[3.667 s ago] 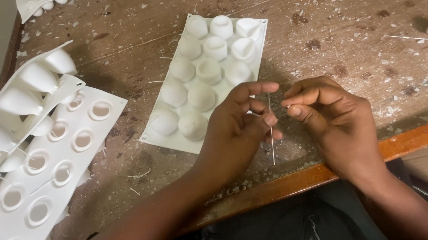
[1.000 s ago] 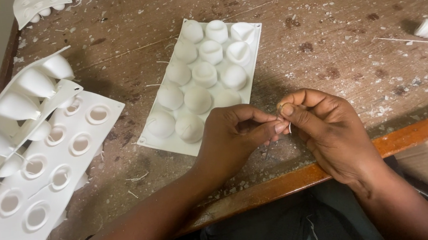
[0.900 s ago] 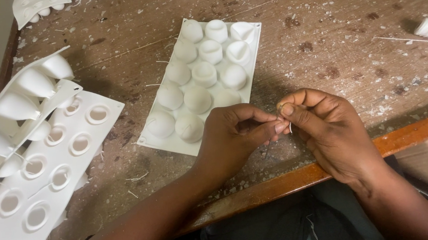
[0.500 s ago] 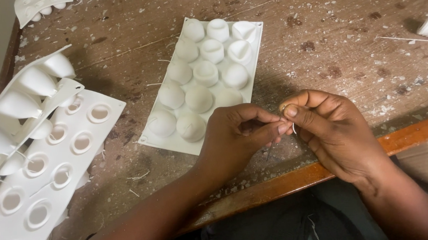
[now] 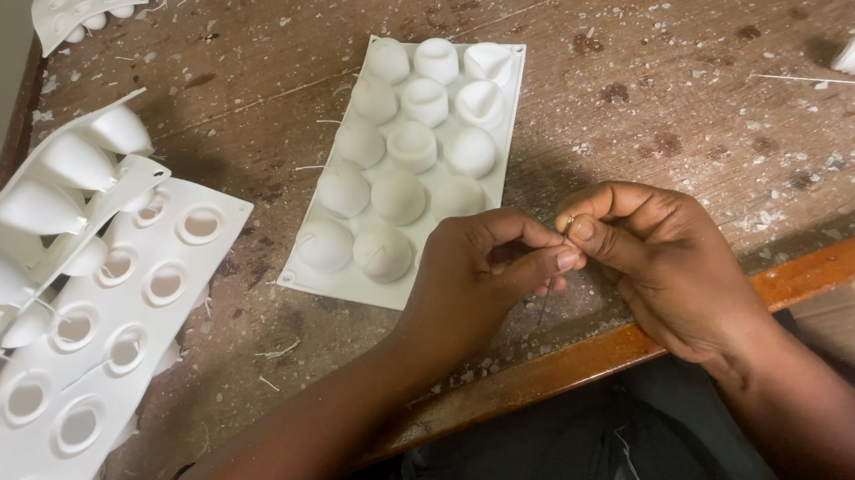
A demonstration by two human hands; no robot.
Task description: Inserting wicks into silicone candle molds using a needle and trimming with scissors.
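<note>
Head view: a thin pale wick (image 5: 543,307) is pinched between both hands just above the near edge of the table (image 5: 637,75); only a short dark-looking length shows below the fingers, hanging nearly upright, and a small metal ring-like piece sits at the right fingertips. Left hand (image 5: 481,281) is closed with thumb and forefinger narrowed onto the wick; right hand (image 5: 665,263) is likewise closed, thumb and forefinger meeting the left fingertips so the two hands touch. Compared with 3.7 s ago, the hands have drawn together and lower toward the table edge, and the long straight length of wick then visible between them is now mostly hidden. Just beyond the left hand lies a white domed mould tray (image 5: 402,162), its near corner close to the knuckles. Well apart to the left lies a white ringed mould sheet (image 5: 104,343) with a cone mould (image 5: 34,207) resting over it.
</note>
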